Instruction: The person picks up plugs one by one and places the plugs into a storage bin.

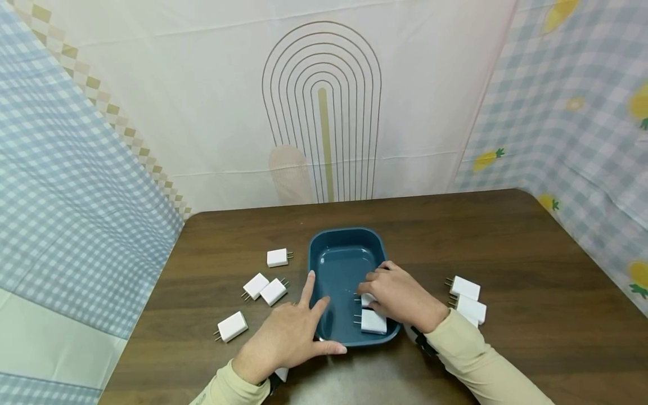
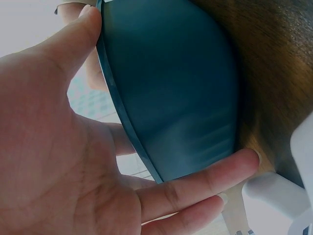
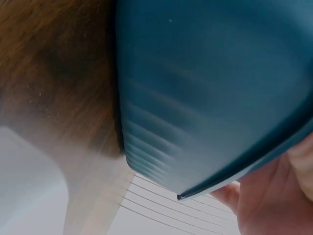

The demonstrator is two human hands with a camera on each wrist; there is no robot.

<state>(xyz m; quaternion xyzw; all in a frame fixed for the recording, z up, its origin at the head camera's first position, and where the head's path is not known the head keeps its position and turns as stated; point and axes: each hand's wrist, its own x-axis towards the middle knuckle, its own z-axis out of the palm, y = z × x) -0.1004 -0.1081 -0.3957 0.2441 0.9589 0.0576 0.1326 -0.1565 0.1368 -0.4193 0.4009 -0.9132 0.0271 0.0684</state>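
right grip (image 1: 402, 293): holds white plug adapter (image 1: 369, 300) inside blue tray (image 1: 340, 273) | left grip (image 1: 289, 333): touches tray

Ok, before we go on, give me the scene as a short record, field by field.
Tray: blue, on the brown table
In tray: far plug and near plug, prongs pointing left
Left hand: fingers spread, touching tray's near left corner
Right hand: over the right rim, fingers curled on far plug
Left of tray: four loose plugs, plus a partly hidden plug
Right of tray: bunched white plugs, exact count unclear
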